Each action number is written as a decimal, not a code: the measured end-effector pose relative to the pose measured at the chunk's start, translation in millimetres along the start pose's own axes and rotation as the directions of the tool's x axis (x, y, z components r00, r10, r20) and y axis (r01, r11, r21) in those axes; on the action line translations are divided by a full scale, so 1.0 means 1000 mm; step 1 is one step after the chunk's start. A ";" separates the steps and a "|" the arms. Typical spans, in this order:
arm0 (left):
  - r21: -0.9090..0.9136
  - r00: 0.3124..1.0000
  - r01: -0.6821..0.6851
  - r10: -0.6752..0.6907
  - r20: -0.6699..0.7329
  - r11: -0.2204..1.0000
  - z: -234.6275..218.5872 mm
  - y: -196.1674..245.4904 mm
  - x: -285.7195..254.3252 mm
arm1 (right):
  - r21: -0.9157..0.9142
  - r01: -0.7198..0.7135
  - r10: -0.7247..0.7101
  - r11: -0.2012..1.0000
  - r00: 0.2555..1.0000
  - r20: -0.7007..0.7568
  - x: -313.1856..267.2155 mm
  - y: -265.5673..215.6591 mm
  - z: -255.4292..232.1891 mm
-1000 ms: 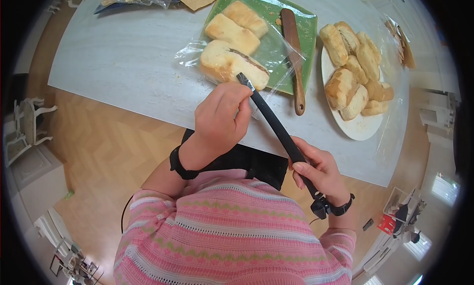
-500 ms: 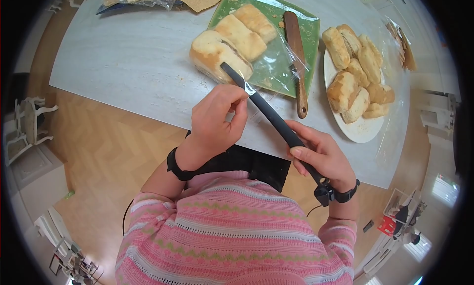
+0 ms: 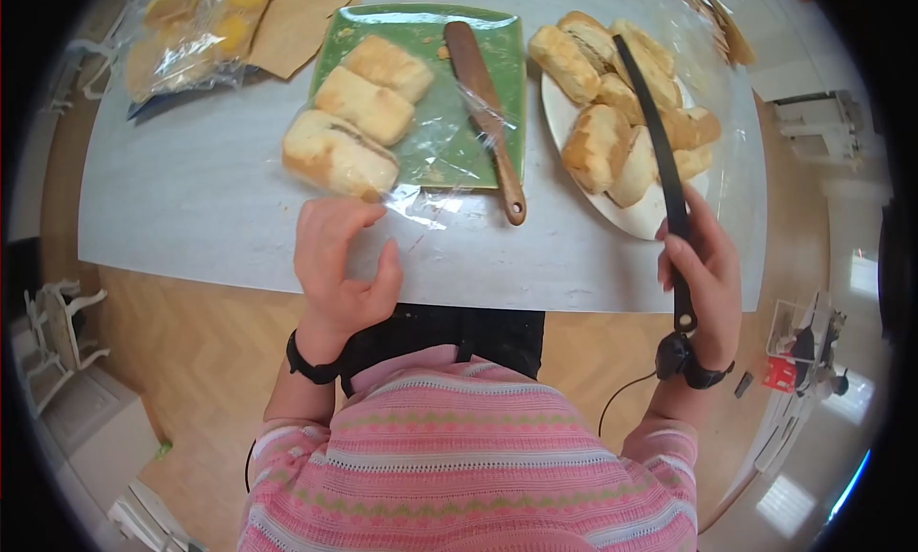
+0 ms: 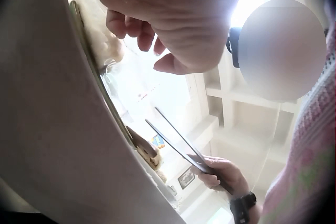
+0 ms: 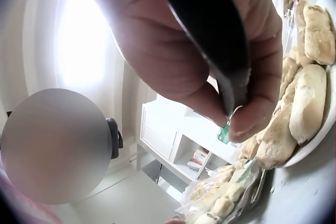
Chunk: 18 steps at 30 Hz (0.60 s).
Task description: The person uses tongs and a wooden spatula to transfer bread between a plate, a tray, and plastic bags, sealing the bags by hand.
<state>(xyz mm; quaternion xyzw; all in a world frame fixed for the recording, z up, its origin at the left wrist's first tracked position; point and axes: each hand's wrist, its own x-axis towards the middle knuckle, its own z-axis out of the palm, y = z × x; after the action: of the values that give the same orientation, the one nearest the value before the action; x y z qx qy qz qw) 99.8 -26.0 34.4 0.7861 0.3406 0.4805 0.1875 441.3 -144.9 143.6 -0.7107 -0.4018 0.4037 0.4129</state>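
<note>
My right hand [image 3: 706, 275] grips a pair of black tongs [image 3: 660, 136], their two arms spread apart in the left wrist view. In the head view the tongs overlap the filled bread rolls [image 3: 595, 149] on the white oval plate [image 3: 652, 217]. My left hand [image 3: 344, 265] is at the near side of a bread roll [image 3: 335, 158], with thumb and fingers parted and loosely bent. Clear plastic [image 3: 426, 208] lies by its fingertips, over the near edge of the green square plate [image 3: 435, 141]. Two more rolls [image 3: 368, 93] lie behind the nearest one.
A brown wooden spatula [image 3: 476, 74] rests on the green plate, its handle past the near edge. Bagged bread [image 3: 186, 36] and brown paper [image 3: 301, 26] are at the back left. More clear film [image 3: 732, 141] lies right of the oval plate.
My right hand has swung the tongs from the nearest roll on the left to above the oval plate. The left hand's thumb and fingers, earlier at the tongs' tip, have spread apart.
</note>
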 end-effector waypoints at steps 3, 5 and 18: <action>0.103 0.994 -0.081 0.074 0.076 0.991 -0.013 0.000 0.003 | -0.027 0.059 -0.064 0.998 0.977 -0.205 0.023 0.011 -0.008; 0.145 0.991 -0.090 0.074 0.112 0.985 -0.017 0.002 0.009 | -0.060 0.052 -0.067 0.997 0.958 -0.278 0.041 0.025 -0.015; 0.390 0.982 -0.102 0.030 0.185 0.915 -0.004 -0.016 0.019 | -0.636 -0.026 -0.319 0.771 0.849 -0.421 0.082 0.043 -0.010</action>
<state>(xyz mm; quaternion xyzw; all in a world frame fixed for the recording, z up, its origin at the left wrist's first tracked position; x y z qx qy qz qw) 96.4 -1.7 38.4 0.8580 0.3864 0.3366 0.0369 489.7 -87.9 88.2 -0.8512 -0.4450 0.0126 0.2780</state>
